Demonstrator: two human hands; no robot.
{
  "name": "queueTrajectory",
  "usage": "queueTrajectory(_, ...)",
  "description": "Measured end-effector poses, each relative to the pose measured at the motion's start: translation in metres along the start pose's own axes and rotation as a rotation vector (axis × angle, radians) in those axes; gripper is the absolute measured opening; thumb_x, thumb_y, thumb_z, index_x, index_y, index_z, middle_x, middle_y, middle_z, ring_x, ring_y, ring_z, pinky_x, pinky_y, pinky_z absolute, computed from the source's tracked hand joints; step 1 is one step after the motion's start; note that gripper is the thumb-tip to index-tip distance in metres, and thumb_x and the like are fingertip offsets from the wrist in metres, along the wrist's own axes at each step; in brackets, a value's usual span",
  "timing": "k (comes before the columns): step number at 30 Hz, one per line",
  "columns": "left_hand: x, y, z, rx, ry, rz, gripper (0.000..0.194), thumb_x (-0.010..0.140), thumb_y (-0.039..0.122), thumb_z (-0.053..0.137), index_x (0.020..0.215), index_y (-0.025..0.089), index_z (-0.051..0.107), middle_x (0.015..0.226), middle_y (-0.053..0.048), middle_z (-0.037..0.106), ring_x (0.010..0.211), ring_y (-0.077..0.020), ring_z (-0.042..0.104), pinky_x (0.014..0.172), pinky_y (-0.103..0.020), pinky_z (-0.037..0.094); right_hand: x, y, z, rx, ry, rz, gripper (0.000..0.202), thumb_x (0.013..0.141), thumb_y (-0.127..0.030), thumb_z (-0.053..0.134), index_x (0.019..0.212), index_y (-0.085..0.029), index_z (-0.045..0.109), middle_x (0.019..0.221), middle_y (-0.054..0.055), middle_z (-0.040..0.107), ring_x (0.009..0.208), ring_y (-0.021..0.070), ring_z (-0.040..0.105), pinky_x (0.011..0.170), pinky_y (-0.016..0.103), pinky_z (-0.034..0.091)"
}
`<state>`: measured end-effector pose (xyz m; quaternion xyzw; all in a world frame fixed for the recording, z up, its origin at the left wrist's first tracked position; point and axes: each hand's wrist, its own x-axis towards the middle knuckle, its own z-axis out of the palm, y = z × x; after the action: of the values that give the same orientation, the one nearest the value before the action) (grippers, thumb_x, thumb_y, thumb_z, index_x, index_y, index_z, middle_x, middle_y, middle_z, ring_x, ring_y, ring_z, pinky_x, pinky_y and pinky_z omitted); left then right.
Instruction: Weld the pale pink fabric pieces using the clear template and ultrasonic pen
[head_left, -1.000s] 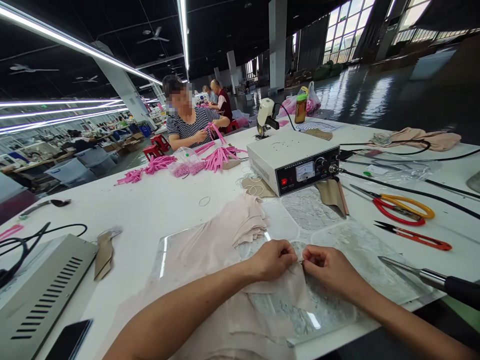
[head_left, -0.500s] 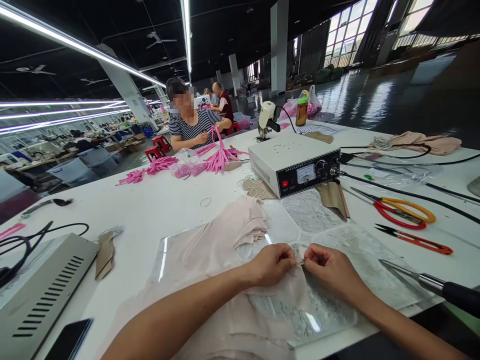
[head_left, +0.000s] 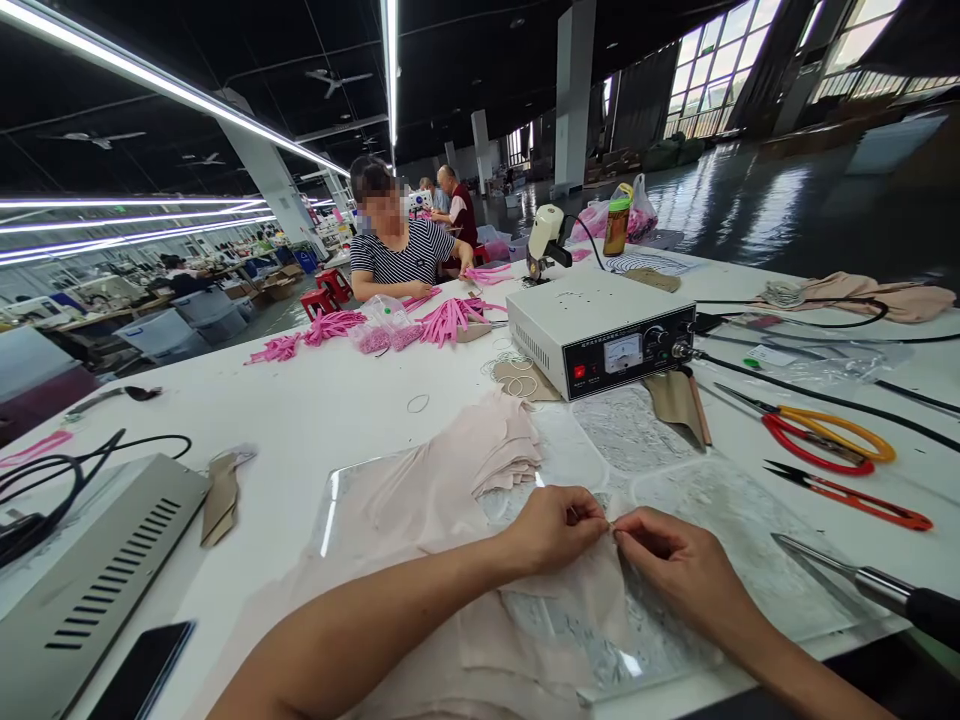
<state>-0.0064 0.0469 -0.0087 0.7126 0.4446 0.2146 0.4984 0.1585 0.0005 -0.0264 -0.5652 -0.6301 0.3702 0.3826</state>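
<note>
My left hand and my right hand meet over a clear, scuffed sheet on the white table. Both are closed in a pinch on the edge of a thin, pale pink fabric piece, their fingertips almost touching. The fabric hangs down below the fingers onto the sheet. A stack of similar pale pink fabric pieces lies fanned out beyond my left forearm, and more layers spread beneath that arm. Exactly how the pinched edge is folded is too small to tell.
A grey control box with a meter stands behind the sheet. To the right lie scissors, orange thread snips and a black-handled pointed tool. A phone and another grey box sit left. A person works among pink strips.
The fingertips of my two hands have come closer together on the fabric edge. The view has shifted slightly. Across the table, the person's hands have moved apart and the raised pink strips are lower.
</note>
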Motion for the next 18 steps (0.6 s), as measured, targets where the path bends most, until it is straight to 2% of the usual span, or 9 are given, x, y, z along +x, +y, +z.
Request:
queueTrajectory(6,-0.004,0.005,-0.004,-0.051,0.057,-0.039,0.008,0.075,0.019,0.055,0.072,0.013,0.059,0.061,0.003,0.052,0.058,-0.0077,0.045,0.056,-0.020,0.036,0.001,-0.006,0.002,-0.102,0.078,0.021,0.015,0.066,-0.030,0.048,0.054,-0.021,0.048,0.049,-0.004,0.044,0.049,0.0112,0.040,0.047,0.023,0.032)
queueTrajectory(11,-0.006,0.006,-0.006,-0.122,0.010,-0.045,0.018,0.081,0.027,0.051,0.075,0.012,0.060,0.059,0.002,0.052,0.057,-0.0085,0.048,0.058,-0.021,0.039,0.004,-0.003,-0.001,-0.178,-0.004,0.042,0.016,0.068,-0.031,0.046,0.055,-0.021,0.048,0.049,-0.003,0.047,0.049,0.0121,0.043,0.048,0.024,0.034)
queueTrajectory(13,-0.008,0.005,-0.008,-0.103,-0.004,-0.045,0.024,0.083,0.031,0.050,0.080,0.011,0.063,0.063,0.001,0.054,0.059,-0.0094,0.050,0.061,-0.022,0.041,0.003,0.003,-0.008,-0.202,0.003,0.052,0.015,0.071,-0.032,0.046,0.063,-0.022,0.053,0.055,-0.003,0.053,0.051,0.0130,0.049,0.050,0.024,0.038)
queueTrajectory(15,-0.011,0.003,-0.009,-0.010,0.009,-0.005,0.023,0.083,0.030,0.051,0.086,0.012,0.067,0.071,-0.002,0.059,0.065,-0.0110,0.054,0.063,-0.023,0.044,0.003,0.010,-0.016,-0.251,0.059,0.045,0.016,0.072,-0.033,0.050,0.080,-0.022,0.058,0.065,-0.002,0.060,0.051,0.0128,0.051,0.051,0.025,0.042)
queueTrajectory(18,-0.016,-0.002,-0.011,0.206,0.015,0.150,0.022,0.081,0.022,0.052,0.092,0.015,0.070,0.089,-0.007,0.064,0.076,-0.0129,0.058,0.070,-0.024,0.048,0.004,0.018,-0.022,-0.395,0.092,-0.079,0.039,0.072,-0.033,0.056,0.110,-0.024,0.057,0.094,0.003,0.065,0.049,0.0114,0.053,0.049,0.027,0.046)
